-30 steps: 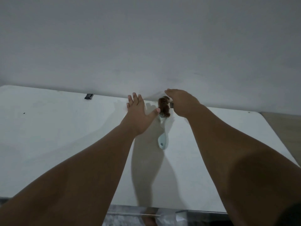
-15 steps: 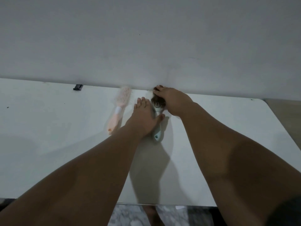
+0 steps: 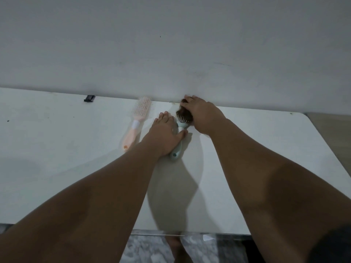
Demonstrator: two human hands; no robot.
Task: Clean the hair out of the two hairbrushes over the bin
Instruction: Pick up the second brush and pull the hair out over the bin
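A light blue hairbrush [image 3: 176, 151] lies on the white table [image 3: 57, 149] near the wall, its head matted with brown hair [image 3: 182, 113]. My left hand [image 3: 164, 135] lies flat over its handle, fingers together, pressing it down. My right hand [image 3: 202, 115] covers the brush head, its fingers curled onto the clump of hair. A pink hairbrush [image 3: 137, 121] lies just left of my left hand, bristles up, touched by neither hand. No bin is in view.
A small black clip [image 3: 89, 98] sits at the table's back edge by the grey wall. The table's near edge runs along the bottom, with marbled floor [image 3: 148, 249] and a foot below it. The table's right corner ends near wooden flooring [image 3: 332, 126].
The view has dropped and shifted, bringing the pink brush into sight. My left hand slid from beside the blue brush onto its handle, and my right hand settled over the hair clump.
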